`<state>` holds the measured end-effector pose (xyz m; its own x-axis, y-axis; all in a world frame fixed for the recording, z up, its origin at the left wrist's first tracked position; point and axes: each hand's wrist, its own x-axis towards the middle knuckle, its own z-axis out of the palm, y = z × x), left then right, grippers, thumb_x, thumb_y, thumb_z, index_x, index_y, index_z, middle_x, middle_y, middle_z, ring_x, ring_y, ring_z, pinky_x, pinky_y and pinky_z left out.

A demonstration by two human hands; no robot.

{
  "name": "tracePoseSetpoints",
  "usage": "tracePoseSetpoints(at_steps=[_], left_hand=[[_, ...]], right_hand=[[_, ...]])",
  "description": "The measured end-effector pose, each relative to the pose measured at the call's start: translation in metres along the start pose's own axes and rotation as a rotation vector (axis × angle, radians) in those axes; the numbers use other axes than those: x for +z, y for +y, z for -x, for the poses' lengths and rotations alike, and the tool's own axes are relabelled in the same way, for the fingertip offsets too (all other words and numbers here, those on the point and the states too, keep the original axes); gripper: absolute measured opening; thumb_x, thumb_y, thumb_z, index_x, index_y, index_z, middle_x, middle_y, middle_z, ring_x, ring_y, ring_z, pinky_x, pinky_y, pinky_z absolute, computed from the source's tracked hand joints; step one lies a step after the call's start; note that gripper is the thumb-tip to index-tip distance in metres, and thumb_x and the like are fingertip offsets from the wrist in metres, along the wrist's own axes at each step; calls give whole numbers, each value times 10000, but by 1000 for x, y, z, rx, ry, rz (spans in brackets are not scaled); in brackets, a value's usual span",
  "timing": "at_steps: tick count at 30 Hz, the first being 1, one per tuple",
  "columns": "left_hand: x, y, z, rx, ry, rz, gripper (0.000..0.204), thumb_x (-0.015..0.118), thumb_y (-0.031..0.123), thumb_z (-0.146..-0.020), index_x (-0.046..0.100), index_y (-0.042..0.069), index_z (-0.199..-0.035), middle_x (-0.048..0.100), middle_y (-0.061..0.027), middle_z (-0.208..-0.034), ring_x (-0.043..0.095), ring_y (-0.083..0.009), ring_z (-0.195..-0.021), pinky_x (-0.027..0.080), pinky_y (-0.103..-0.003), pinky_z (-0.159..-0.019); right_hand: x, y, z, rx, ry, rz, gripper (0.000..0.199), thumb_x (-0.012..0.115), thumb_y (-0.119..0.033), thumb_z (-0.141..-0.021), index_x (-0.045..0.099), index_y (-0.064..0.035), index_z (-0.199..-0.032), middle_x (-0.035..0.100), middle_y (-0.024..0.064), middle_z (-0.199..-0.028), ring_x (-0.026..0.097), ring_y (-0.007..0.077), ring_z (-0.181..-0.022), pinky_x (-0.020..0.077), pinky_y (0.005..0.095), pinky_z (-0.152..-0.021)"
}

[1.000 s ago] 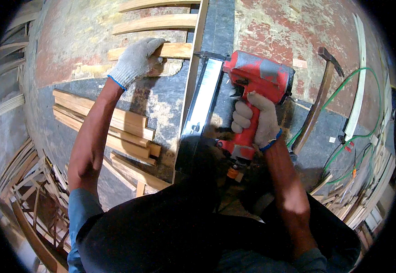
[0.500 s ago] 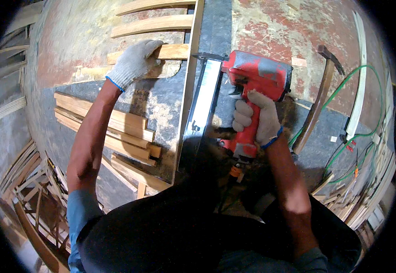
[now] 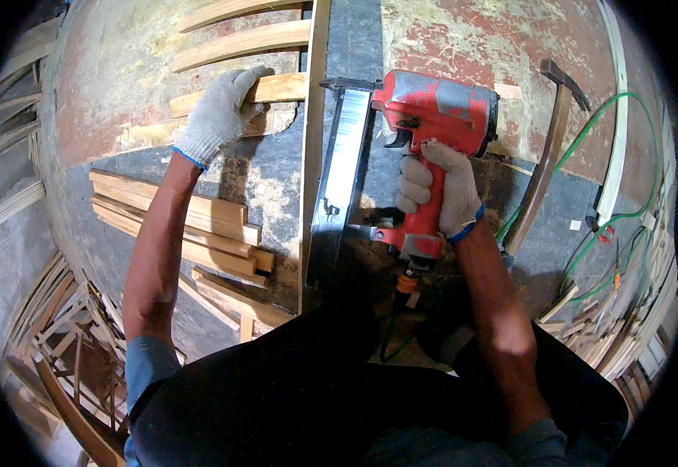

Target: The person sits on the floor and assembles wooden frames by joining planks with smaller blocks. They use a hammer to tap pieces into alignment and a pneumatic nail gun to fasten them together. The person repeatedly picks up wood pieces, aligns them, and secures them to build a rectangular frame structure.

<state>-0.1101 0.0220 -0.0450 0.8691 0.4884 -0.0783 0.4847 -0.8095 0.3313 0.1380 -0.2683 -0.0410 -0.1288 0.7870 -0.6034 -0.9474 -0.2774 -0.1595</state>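
Observation:
My right hand (image 3: 442, 188), in a white knit glove, is wrapped round the handle of a red and grey nail gun (image 3: 442, 105). The gun's trigger shows above my fingers, with no finger seen on it. Its nose touches or almost touches the right side of a long thin wooden strip (image 3: 312, 148), which stands on edge. My left hand (image 3: 218, 113), gloved too, is closed over a short wooden slat (image 3: 281, 87), whose right end meets the strip's left side. Two more slats, one of them a curved slat (image 3: 242, 45), meet the strip farther away.
Cut wooden pieces (image 3: 187, 226) lie beneath my left forearm. To the right are a claw hammer (image 3: 545, 156), a green hose (image 3: 588, 140) and a long pale strip (image 3: 616, 124). Scrap wood is heaped at the lower left and lower right. An air fitting (image 3: 407, 284) hangs from the gun's handle.
The view has shifted slightly, so most things sit a little farther left. My fingers on the gun's handle now sit lower than the trigger. My left hand still holds the same slat.

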Motion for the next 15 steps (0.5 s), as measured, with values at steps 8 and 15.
tracePoseSetpoints(at_steps=[8, 15], left_hand=[[3, -9, -3, -46, -65, -39, 550, 765, 220, -861, 586, 74, -1361, 647, -186, -1277, 623, -395, -1164, 513, -447, -996], [1, -6, -2, -19, -35, -22, 558, 775, 186, -842, 577, 67, -1350, 640, -187, -1235, 602, -403, -1155, 493, -467, -992]], right_hand=[[0, 3, -2, 26, -21, -10, 183, 552, -363, -1002, 542, -180, -1014, 354, -51, -637, 375, 127, -525, 354, 349, -522], [2, 1, -3, 24, -19, 10, 189, 551, -380, -1002, 540, -192, -994, 341, -55, -634, 377, 125, -525, 348, 342, -522]])
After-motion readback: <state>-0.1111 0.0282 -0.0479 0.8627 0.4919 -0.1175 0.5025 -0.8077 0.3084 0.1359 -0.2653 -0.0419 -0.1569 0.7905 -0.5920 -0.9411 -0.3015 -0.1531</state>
